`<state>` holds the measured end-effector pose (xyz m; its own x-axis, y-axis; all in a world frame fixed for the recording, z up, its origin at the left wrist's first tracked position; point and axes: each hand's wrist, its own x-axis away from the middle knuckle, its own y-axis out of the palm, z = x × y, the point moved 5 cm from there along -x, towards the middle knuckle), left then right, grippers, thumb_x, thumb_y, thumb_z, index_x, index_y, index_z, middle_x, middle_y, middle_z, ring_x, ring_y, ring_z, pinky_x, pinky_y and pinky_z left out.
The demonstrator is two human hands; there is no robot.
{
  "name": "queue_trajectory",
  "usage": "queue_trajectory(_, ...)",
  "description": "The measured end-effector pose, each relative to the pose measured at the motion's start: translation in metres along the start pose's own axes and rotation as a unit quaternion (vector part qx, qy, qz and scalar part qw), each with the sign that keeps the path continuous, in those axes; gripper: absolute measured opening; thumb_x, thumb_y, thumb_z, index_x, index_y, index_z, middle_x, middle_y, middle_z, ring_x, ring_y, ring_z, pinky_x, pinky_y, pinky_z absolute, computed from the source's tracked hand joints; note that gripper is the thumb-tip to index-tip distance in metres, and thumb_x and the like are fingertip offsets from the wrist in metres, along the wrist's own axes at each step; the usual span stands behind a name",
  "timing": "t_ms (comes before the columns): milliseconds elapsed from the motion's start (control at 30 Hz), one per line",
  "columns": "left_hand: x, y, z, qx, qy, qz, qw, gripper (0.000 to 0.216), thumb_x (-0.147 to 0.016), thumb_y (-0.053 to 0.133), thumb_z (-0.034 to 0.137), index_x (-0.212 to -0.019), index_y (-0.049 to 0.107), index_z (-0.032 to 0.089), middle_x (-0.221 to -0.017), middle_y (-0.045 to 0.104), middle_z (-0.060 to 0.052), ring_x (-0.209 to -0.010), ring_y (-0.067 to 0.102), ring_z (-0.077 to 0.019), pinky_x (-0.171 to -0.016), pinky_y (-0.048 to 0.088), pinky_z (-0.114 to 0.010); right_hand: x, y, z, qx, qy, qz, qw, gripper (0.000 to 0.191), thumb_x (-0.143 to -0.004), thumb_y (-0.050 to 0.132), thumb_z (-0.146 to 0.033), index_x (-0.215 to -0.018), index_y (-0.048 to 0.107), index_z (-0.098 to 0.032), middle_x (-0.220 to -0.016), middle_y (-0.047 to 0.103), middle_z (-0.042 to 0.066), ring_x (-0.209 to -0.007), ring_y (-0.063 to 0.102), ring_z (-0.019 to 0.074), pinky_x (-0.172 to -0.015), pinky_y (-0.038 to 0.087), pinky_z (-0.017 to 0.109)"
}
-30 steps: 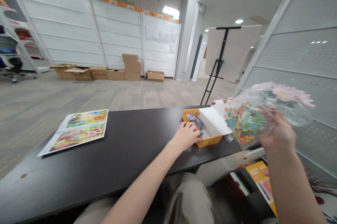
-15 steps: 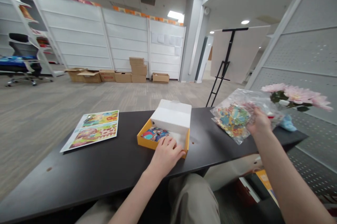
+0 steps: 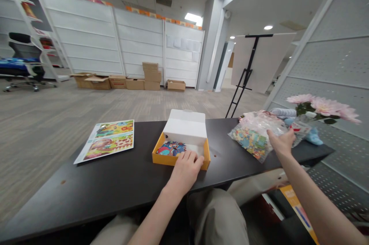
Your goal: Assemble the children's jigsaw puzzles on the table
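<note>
My left hand (image 3: 186, 166) is curled over the front wall of a yellow box (image 3: 164, 159), with its fingertips inside. The box's white lid (image 3: 186, 124) stands raised at the back. Colourful puzzle pieces (image 3: 171, 148) lie in its left part. At the right, my right hand (image 3: 281, 142) has its thumb and fingers apart beside a clear plastic bag of puzzle pieces (image 3: 250, 141). The bag lies on the black table (image 3: 121, 183), close to the thumb. Some of the right fingers are hidden behind the hand.
A printed picture sheet (image 3: 108, 141) lies at the table's left. Pink flowers (image 3: 325, 105), a rolled grey cloth (image 3: 284, 112) and a light-blue soft item (image 3: 314, 136) are at the right end. A black stand (image 3: 245, 76) rises behind the table. Cardboard boxes (image 3: 151, 76) line the far wall.
The bag of puzzle pieces has come down flatter on the table, and my right hand's grip on it has loosened. My left hand stays at the yellow box.
</note>
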<state>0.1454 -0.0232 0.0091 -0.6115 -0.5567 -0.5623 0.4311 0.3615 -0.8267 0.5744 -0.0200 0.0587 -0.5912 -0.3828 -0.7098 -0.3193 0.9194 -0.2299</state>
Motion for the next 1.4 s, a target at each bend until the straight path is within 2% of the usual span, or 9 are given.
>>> queue_trajectory(67, 0.0, -0.001, 0.0, 0.01, -0.006, 0.0, 1.0, 0.014, -0.097, 0.05, 0.019, -0.102, 0.063, 0.022, -0.09, 0.061, -0.007, -0.087, 0.056, -0.0249, -0.075, 0.045, -0.039, 0.02, -0.004, -0.012, 0.161, -0.122, -0.008, 0.979, 0.082, -0.076, 0.07, -0.046, -0.143, 0.043, -0.007, -0.152, 0.034, 0.03, -0.142, 0.028, 0.0454, -0.113, 0.026, 0.063)
queue_trajectory(167, 0.001, -0.002, 0.0, 0.03, -0.006, -0.001, 1.0, 0.016, -0.098, 0.049, 0.02, -0.107, 0.063, 0.022, -0.092, 0.062, -0.007, -0.091, 0.057, -0.025, -0.079, 0.046, -0.04, 0.06, 0.022, -0.014, 0.296, -0.288, -0.18, 0.893, 0.054, -0.087, 0.06, -0.041, -0.137, 0.056, -0.021, -0.153, 0.042, 0.019, -0.144, 0.03, 0.0407, -0.114, 0.027, 0.06)
queue_trajectory(267, 0.003, -0.007, -0.005, 0.063, 0.003, 0.022, 0.998, 0.02, -0.098, 0.049, 0.019, -0.113, 0.062, 0.022, -0.098, 0.064, -0.007, -0.097, 0.059, -0.0247, -0.085, 0.048, -0.041, 0.079, 0.046, 0.002, 0.351, -0.321, -0.252, 0.843, 0.044, -0.09, 0.055, -0.032, -0.132, 0.061, -0.024, -0.146, 0.051, 0.017, -0.136, 0.04, 0.0382, -0.108, 0.036, 0.055)
queue_trajectory(467, 0.021, -0.041, -0.057, 0.085, -0.067, 0.121, 0.987, 0.02, -0.098, 0.05, 0.024, -0.113, 0.064, 0.023, -0.108, 0.067, -0.009, -0.106, 0.061, -0.0249, -0.096, 0.047, -0.042, 0.069, 0.064, 0.015, 0.357, -0.3, -0.239, 0.852, 0.042, -0.086, 0.055, -0.023, -0.127, 0.065, -0.022, -0.141, 0.056, 0.017, -0.131, 0.045, 0.0373, -0.108, 0.035, 0.057)
queue_trajectory(667, 0.054, -0.05, -0.149, 0.168, -0.317, 0.183, 0.915, 0.031, -0.093, 0.052, 0.038, -0.116, 0.061, 0.018, -0.117, 0.066, -0.014, -0.111, 0.064, -0.0271, -0.093, 0.053, -0.044, 0.09, 0.08, -0.044, 0.112, -0.141, -0.247, 0.952, 0.035, -0.088, 0.057, -0.044, -0.107, 0.069, -0.017, -0.123, 0.065, 0.02, -0.117, 0.058, 0.0359, -0.1, 0.045, 0.054)
queue_trajectory(767, 0.059, -0.027, -0.172, 0.298, -0.407, 0.091, 0.859, 0.044, -0.086, 0.058, 0.044, -0.118, 0.061, 0.014, -0.121, 0.068, -0.017, -0.106, 0.069, -0.0274, -0.084, 0.057, -0.039, 0.136, 0.116, -0.085, -0.072, 0.094, -0.457, 0.881, 0.045, -0.089, 0.054, -0.059, -0.1, 0.069, -0.019, -0.101, 0.073, 0.013, -0.087, 0.069, 0.0287, -0.076, 0.057, 0.044)
queue_trajectory(833, 0.055, -0.015, -0.176, 0.363, -0.413, 0.022, 0.835, 0.046, -0.083, 0.061, 0.047, -0.115, 0.064, 0.014, -0.118, 0.072, -0.016, -0.105, 0.07, -0.028, -0.088, 0.056, -0.04, 0.166, 0.134, -0.119, -0.155, 0.153, -0.532, 0.818, 0.045, -0.088, 0.057, -0.057, -0.111, 0.069, -0.02, -0.11, 0.073, 0.012, -0.094, 0.07, 0.0283, -0.075, 0.058, 0.043)
queue_trajectory(1000, 0.049, -0.015, -0.179, 0.37, -0.398, -0.044, 0.838, 0.042, -0.081, 0.056, 0.038, -0.112, 0.069, 0.014, -0.114, 0.075, -0.012, -0.106, 0.068, -0.0305, -0.093, 0.052, -0.04, 0.187, 0.166, -0.16, -0.193, 0.113, -0.512, 0.829, 0.047, -0.077, 0.066, -0.025, -0.124, 0.064, -0.018, -0.126, 0.069, 0.013, -0.111, 0.066, 0.0264, -0.095, 0.054, 0.042)
queue_trajectory(1400, 0.063, -0.016, -0.224, 0.361, -0.43, 0.074, 0.824, 0.044, -0.079, 0.053, 0.032, -0.114, 0.069, 0.012, -0.105, 0.075, -0.01, -0.098, 0.067, -0.0293, -0.088, 0.05, -0.041, 0.172, 0.248, -0.2, 0.012, -0.083, -0.516, 0.852, 0.039, -0.078, 0.054, -0.009, -0.113, 0.068, -0.019, -0.109, 0.077, 0.008, -0.098, 0.07, 0.0242, -0.082, 0.052, 0.027)
